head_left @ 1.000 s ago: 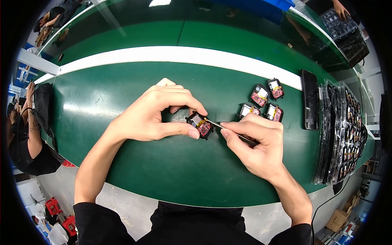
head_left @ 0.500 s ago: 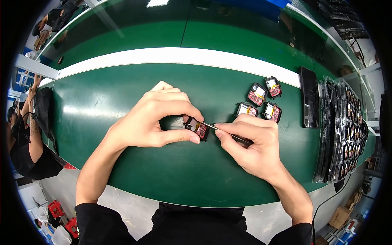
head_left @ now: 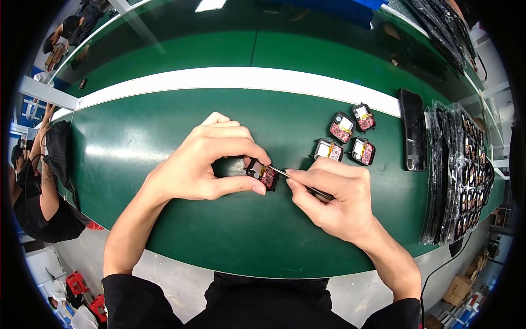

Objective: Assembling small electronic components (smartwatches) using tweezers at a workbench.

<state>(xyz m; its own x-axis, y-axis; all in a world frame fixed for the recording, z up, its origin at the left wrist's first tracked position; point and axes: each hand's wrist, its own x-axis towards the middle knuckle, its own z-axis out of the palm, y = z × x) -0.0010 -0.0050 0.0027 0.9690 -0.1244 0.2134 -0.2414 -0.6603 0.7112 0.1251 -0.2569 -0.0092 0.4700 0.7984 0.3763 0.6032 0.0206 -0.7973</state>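
Between the thumb and index finger of my left hand [head_left: 211, 156] is a small black-cased electronic module [head_left: 262, 173], its red circuit board and a silvery part facing up. My right hand [head_left: 337, 194] pinches thin metal tweezers [head_left: 280, 171], whose tip meets the module's upper right edge near my left index fingertip. The rear part of the tweezers runs under my right palm. Beyond my right hand lie several similar open modules: one [head_left: 329, 149] right by its knuckles, another [head_left: 362, 151] to its right, and two more [head_left: 342, 127], [head_left: 364, 117] farther back.
A black phone-like slab [head_left: 412, 130] lies at the right, beside stacked clear plastic trays [head_left: 457, 175] filled with modules. A white ledge [head_left: 241, 77] borders the green table [head_left: 230, 236] at the back. On the left, a black bag [head_left: 58, 151] sits near another person's arm [head_left: 48, 181].
The view has shifted slightly. The tweezers have moved only a little at the module's edge, and both hands keep their grips.
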